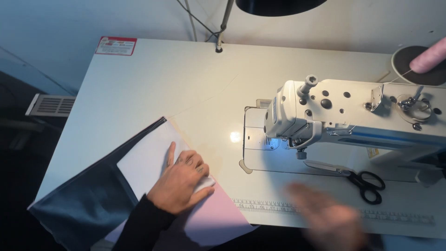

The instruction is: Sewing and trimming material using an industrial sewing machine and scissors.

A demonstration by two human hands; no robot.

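Note:
My left hand (181,179) rests flat on a white fabric piece (151,155) that lies over a dark blue cloth (88,202) at the table's front left. Its fingers are curled over a fold of the white fabric, and a pale pink panel (218,218) shows beneath. My right hand (327,218) is blurred in motion near the front edge, over the printed ruler strip (260,205). It holds nothing that I can make out. A white sewing machine (353,114) stands at the right.
Black-handled scissors (367,183) lie on the machine bed. A pink thread cone (429,56) stands at the far right on a round stand. A lamp arm (225,23) rises from the back of the white table (153,83), and a red label (116,45) sits at its far-left corner.

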